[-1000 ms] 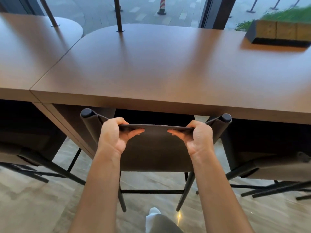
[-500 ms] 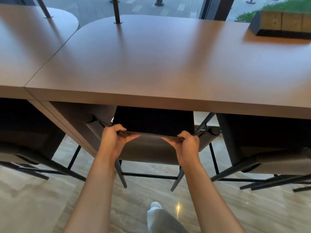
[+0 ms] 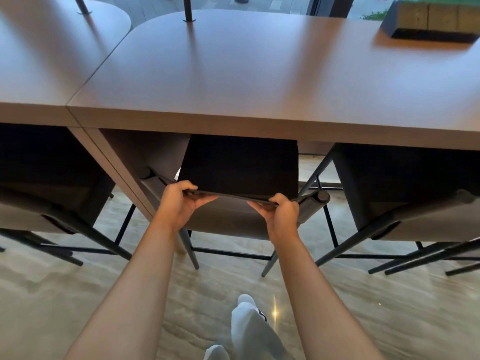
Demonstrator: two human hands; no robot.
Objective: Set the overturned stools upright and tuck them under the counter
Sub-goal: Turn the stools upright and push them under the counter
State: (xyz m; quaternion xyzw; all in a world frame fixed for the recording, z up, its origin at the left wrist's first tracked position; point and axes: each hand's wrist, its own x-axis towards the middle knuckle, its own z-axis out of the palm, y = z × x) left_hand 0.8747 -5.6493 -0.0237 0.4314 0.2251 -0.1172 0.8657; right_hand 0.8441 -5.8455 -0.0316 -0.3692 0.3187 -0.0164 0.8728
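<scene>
A dark stool [image 3: 228,219] with a low grey backrest and thin black legs stands upright in front of me, its black seat under the brown counter [image 3: 259,81]. My left hand [image 3: 179,201] grips the top edge of the backrest near its left end. My right hand [image 3: 280,211] grips the same edge near the right end. The backrest sits just below the counter's front edge. The stool's feet rest on the floor.
Two more stools stand upright under the counter, one at the left [image 3: 52,211] and one at the right [image 3: 415,219]. A counter support panel [image 3: 124,175] is close to the held stool's left side. A planter box [image 3: 431,22] sits at the counter's back right. My white-clad leg [image 3: 254,331] is below.
The stool has slid forward under the counter; its backrest, once level with the counter edge, now sits lower and farther in. Both hands moved forward with it, grip unchanged.
</scene>
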